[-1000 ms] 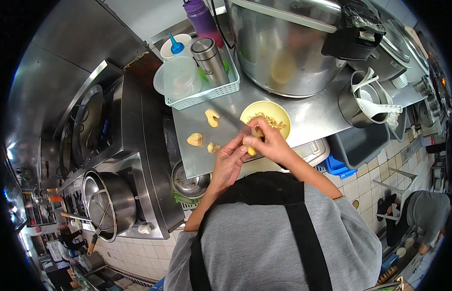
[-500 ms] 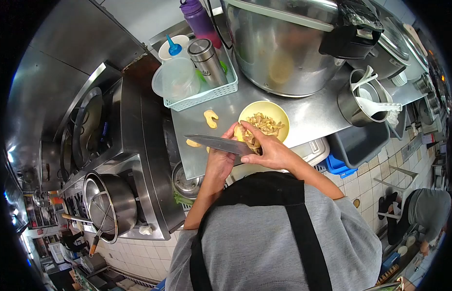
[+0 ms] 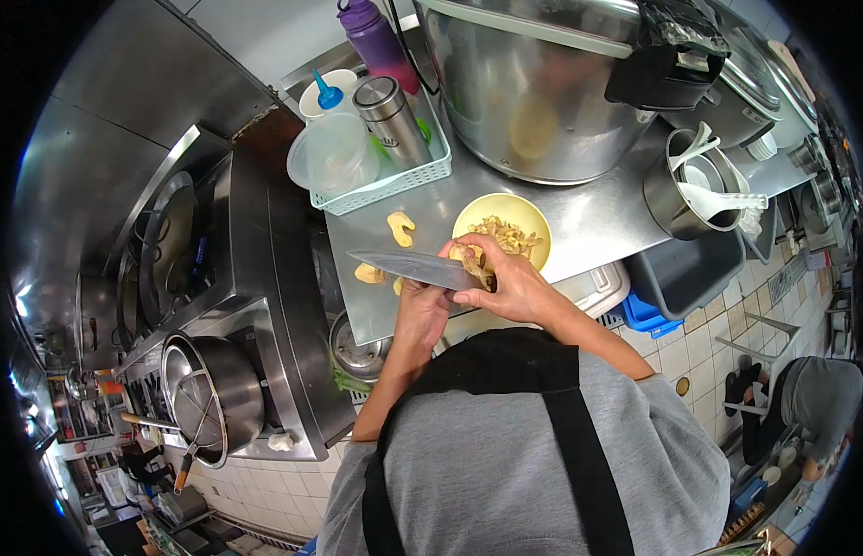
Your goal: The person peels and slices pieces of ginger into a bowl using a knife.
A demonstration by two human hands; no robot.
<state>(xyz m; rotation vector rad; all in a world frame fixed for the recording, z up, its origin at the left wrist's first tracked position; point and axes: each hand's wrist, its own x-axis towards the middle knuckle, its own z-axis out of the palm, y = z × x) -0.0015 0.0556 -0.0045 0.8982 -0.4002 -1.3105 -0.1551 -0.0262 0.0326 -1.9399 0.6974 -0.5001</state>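
My right hand (image 3: 517,289) is closed round the handle end of a large kitchen knife (image 3: 404,267), its broad blade pointing left across my left hand. Just behind the blade, a piece of ginger (image 3: 463,251) with some brown skin shows between my hands. My left hand (image 3: 424,310) is closed beneath the knife and holds the ginger; its fingers are largely covered by the blade. Right beyond my hands is a yellow bowl (image 3: 545,227) with ginger peelings (image 3: 507,233) in it. Peeled ginger pieces (image 3: 400,229) lie on the steel counter left of the bowl.
A big steel cooker (image 3: 533,120) stands at the counter's back. Left of it, a pale blue basket (image 3: 385,187) holds a steel flask and plastic tubs. A pot of white ladles (image 3: 672,204) is at right. Stove and pans (image 3: 228,398) are to my left; a person (image 3: 816,398) is at far right.
The knife blade has shifted slightly, its tip a little higher and farther left. My right fingers have moved a little on the ginger. The view has barely shifted.
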